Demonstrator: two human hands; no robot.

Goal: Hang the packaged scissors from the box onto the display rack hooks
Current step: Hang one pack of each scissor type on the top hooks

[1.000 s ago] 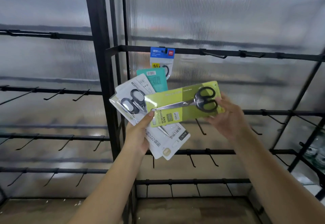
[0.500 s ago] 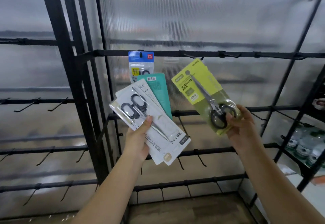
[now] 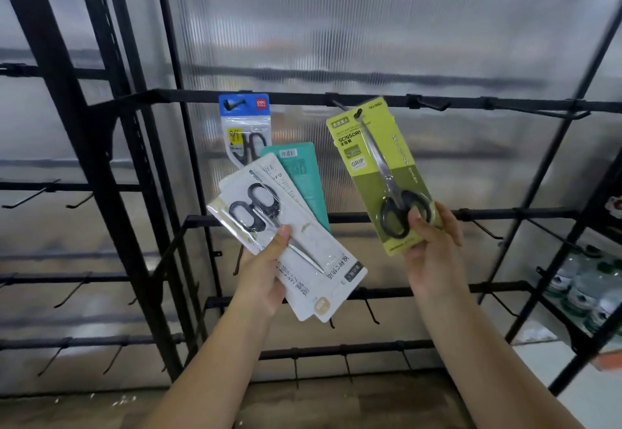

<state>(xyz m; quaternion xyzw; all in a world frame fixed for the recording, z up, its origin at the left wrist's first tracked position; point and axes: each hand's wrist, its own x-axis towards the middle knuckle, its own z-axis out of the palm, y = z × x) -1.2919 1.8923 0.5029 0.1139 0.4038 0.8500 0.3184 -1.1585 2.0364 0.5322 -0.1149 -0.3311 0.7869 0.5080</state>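
My right hand grips the bottom of a yellow-green scissors pack and holds it upright. Its hang hole sits right at a hook on the rack's upper bar. My left hand holds a fanned stack of white scissors packs with a teal pack behind them. A blue-topped scissors pack hangs from a hook on the same bar, to the left.
The black display rack has several bars with bare hooks to the right and below. A side shelf at the right holds bottles. A corrugated translucent panel backs the rack.
My right hand has turned the yellow-green pack from flat to upright and raised it, bringing its hang hole up to the upper bar. My left hand kept its stack in place.
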